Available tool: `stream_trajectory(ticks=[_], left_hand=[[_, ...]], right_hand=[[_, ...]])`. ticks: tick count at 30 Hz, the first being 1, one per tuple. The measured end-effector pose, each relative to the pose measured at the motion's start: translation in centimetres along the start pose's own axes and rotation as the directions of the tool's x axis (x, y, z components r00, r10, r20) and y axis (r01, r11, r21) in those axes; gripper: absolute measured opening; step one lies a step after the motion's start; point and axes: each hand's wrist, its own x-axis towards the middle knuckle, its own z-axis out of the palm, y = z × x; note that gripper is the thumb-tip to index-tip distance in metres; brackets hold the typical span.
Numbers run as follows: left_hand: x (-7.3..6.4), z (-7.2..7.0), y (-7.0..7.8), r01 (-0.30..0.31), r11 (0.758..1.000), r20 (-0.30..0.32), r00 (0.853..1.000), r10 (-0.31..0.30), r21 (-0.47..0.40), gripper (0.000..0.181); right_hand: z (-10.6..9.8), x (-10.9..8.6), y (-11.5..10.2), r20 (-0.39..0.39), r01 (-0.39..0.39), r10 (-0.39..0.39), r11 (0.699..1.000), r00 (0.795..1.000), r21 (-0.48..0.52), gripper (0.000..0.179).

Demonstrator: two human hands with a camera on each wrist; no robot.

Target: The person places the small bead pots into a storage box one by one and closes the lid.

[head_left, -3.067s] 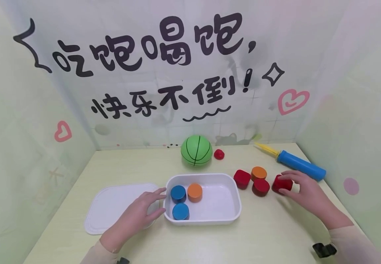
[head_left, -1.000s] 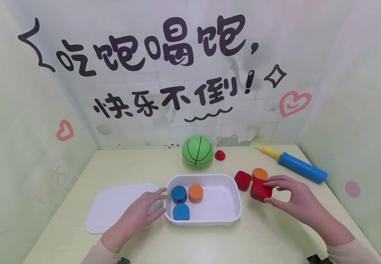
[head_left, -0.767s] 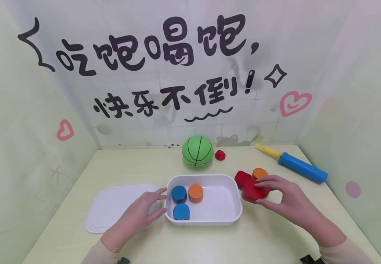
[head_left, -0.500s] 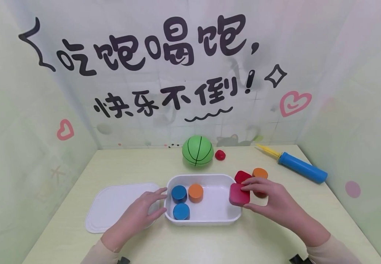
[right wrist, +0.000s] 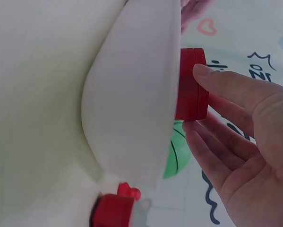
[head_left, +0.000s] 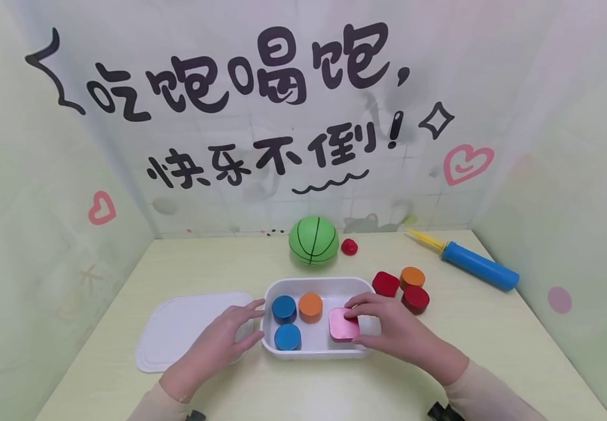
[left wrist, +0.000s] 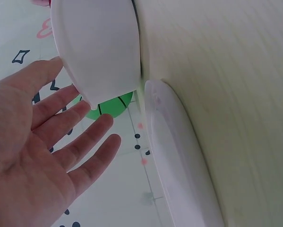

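White lid [head_left: 179, 324] partly hidden by left hand [head_left: 220, 340]; both sleeves [head_left: 485, 392] cut off below

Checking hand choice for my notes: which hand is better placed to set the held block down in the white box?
Right, I'd judge: the right hand pinches the red block, which partly shows above the rim of the white box. The left hand holds nothing, by the box's left end.

Two blue blocks [head_left: 285, 309], two orange blocks [head_left: 310, 307], three red blocks [head_left: 416, 299], one box [head_left: 319, 354], one lid [head_left: 182, 327], one ball [head_left: 313, 240] and one pump [head_left: 479, 266] appear.
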Motion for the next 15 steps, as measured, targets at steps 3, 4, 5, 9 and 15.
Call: stream_trajectory(ticks=[3, 4, 5, 9, 15], left_hand=[[0.0, 0.0, 0.0, 0.014, 1.000, 0.005, 1.000, -0.014, -0.007, 0.044], [0.0, 0.0, 0.0, 0.018, 1.000, 0.007, 1.000, -0.018, -0.009, 0.044], [0.0, 0.0, 0.0, 0.020, 1.000, 0.009, 1.000, -0.020, -0.012, 0.045], [0.1, 0.0, 0.0, 0.027, 0.999, 0.013, 1.000, -0.027, -0.021, 0.045], [0.1, 0.0, 0.0, 0.013, 1.000, 0.010, 1.000, -0.013, -0.014, 0.045]], right_hand=[[0.9, 0.8, 0.1, 0.041, 0.002, -0.003, 1.000, 0.999, 0.018, 0.041], [1.2, 1.1, 0.1, 0.054, 0.003, -0.004, 1.000, 0.999, 0.023, 0.041], [1.4, 1.3, 0.2, 0.064, 0.006, -0.008, 1.000, 0.998, 0.025, 0.041], [2.3, 2.2, 0.4, 0.103, 0.012, -0.014, 1.000, 0.995, 0.026, 0.041], [3.5, 3.2, 0.7, 0.155, -0.016, 0.009, 0.999, 0.988, 0.047, 0.039]])
